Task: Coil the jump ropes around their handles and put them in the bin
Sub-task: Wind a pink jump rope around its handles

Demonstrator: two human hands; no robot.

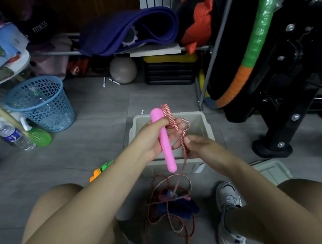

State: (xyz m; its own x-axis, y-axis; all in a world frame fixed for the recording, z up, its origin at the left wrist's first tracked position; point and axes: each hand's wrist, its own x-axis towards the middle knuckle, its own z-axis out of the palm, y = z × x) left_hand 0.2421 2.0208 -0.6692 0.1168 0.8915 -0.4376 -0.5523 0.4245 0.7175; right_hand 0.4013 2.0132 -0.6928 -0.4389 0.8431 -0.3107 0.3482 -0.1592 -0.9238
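Note:
My left hand (155, 137) grips a pink jump rope handle (164, 142), held slanted above the grey bin (205, 124). A few loops of the red-and-white rope (168, 116) lie over my left fingers near the handle's top. My right hand (195, 147) pinches the same rope just right of the handle. From there the cord drops to a loose tangle (169, 208) on the floor between my legs, where blue handles (185, 207) of another rope lie. The bin's inside is mostly hidden by my hands.
A blue mesh wastebasket (41, 103) stands at the left, with a water bottle (15, 136) and a green disc (39, 137) beside it. Orange and green handles (99, 171) lie under my left forearm. A grey lid (272, 169) lies right of the bin. Shelving and a black machine base (270, 147) stand behind.

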